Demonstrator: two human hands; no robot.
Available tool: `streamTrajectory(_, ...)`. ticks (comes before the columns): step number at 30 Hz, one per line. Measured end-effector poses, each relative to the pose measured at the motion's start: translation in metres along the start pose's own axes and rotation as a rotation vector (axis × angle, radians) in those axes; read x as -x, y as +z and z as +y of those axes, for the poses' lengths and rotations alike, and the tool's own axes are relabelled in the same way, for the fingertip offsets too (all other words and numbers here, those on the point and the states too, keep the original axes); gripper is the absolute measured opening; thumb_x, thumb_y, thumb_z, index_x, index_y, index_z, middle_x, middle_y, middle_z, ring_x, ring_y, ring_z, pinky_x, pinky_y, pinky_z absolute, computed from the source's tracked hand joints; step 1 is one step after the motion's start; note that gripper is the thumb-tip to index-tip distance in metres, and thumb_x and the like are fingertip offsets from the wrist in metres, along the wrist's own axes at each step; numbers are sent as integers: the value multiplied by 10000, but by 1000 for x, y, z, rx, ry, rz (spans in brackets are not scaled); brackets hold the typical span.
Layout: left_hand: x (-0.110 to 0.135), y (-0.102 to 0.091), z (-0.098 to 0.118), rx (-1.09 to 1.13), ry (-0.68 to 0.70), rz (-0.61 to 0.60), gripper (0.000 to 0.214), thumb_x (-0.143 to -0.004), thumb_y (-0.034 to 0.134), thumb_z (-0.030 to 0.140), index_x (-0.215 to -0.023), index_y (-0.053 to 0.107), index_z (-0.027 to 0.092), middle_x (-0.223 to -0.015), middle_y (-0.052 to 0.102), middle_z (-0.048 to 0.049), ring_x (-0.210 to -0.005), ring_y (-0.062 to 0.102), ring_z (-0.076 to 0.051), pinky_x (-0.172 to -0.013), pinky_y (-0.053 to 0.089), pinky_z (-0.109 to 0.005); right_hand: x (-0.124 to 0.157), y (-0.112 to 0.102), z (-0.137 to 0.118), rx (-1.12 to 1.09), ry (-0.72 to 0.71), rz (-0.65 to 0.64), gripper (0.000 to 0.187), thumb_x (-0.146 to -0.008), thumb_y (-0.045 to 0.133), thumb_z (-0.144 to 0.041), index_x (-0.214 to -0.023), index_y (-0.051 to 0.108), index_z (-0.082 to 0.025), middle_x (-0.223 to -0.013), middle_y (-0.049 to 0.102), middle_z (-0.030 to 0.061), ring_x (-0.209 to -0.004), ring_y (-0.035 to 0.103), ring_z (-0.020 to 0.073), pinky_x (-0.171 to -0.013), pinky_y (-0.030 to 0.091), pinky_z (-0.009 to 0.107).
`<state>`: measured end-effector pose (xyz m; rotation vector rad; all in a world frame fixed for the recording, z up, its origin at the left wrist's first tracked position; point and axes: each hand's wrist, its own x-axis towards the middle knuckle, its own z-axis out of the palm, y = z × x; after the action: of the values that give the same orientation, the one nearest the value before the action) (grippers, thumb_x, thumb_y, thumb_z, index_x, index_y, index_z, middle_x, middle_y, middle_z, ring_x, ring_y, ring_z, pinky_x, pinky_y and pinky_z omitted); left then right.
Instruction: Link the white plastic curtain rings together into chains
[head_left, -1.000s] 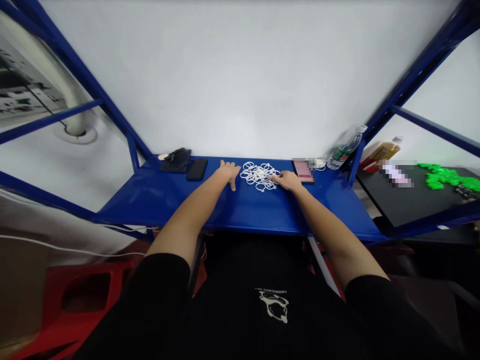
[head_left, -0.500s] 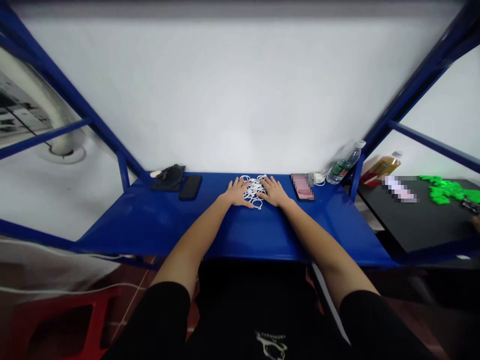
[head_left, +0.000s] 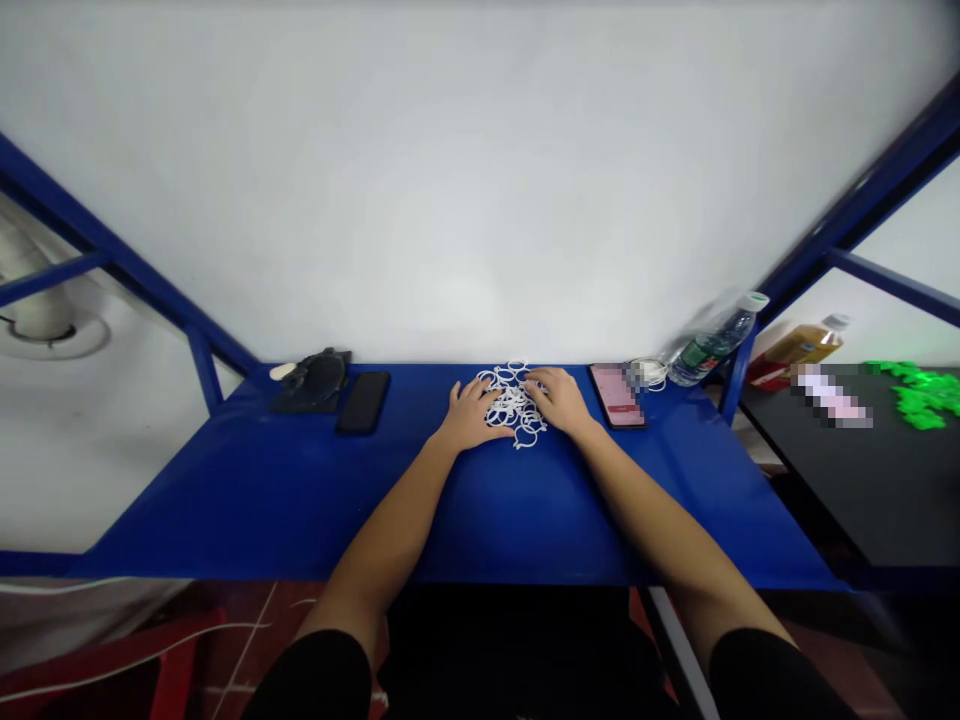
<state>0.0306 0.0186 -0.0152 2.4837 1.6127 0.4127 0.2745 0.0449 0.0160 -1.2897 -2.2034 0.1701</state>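
A loose pile of small white plastic rings (head_left: 513,404) with little tabs lies on the blue tabletop (head_left: 300,480), near the wall. At the pile's left edge rests my left hand (head_left: 470,415), open, its fingers spread and their tips touching the rings. On the opposite side my right hand (head_left: 561,400) curves around the pile, fingers bent but apart, with the tips over the outer rings. No ring is seen lifted off the table.
To the left lie a black phone (head_left: 363,402) and a crumpled black bag (head_left: 319,380). A lit phone (head_left: 618,396), a coiled white cable (head_left: 649,374) and a water bottle (head_left: 716,342) are on the right. Beyond the blue frame, a black table (head_left: 862,470) holds bright green pieces (head_left: 926,395).
The camera has tilted down and come closer. My right hand's fingers have gone from flat and spread to bent; my left hand stays spread beside the rings.
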Motion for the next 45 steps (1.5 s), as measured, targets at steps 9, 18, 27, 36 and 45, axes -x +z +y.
streamTrajectory(9, 4, -9, 4, 8, -71, 5, 912, -837, 637, 826, -1563, 528, 285, -1715, 358, -109, -1598, 237, -433, -1315, 85, -629, -69, 9, 8, 330, 137, -410, 342, -1013, 529, -305, -1224, 788, -231, -1261, 748, 155, -1114, 694, 324, -929, 529, 395)
streamTrajectory(18, 5, -10, 6, 56, -53, 32, 812, -940, 538, 770, -1571, 505, 260, -1673, 432, -112, -1591, 279, -387, -1313, 86, -628, -47, 1, 10, 251, 101, -459, 344, -1055, 503, -391, -1126, 791, -218, -1134, 772, 97, -1006, 699, 220, -860, 487, 274)
streamTrajectory(27, 7, -13, 6, 55, -77, 31, 737, -953, 570, 717, -1555, 524, 294, -1676, 433, -96, -1592, 282, -377, -1317, 94, -605, -36, 1, 7, 190, 26, -339, 205, -986, 665, -367, -1023, 789, -208, -1164, 712, 117, -1069, 661, 247, -951, 500, 331)
streamTrajectory(36, 9, -36, 31, 522, 30, 358, 381, -1045, 526, 410, -1318, 722, 228, -1280, 762, -89, -1195, 708, -245, -1122, 498, -422, 5, -12, -37, -364, -135, 37, 162, -966, 666, -368, -952, 763, -239, -1024, 757, 70, -963, 702, 224, -904, 558, 368)
streamTrajectory(45, 25, -21, 54, 948, -59, 394, 163, -825, 773, 246, -980, 759, 197, -911, 811, -55, -822, 773, -189, -835, 636, -345, 45, 11, -49, -582, 47, 136, 153, -914, 631, -315, -1047, 668, -250, -941, 771, 45, -810, 731, 204, -730, 603, 340)
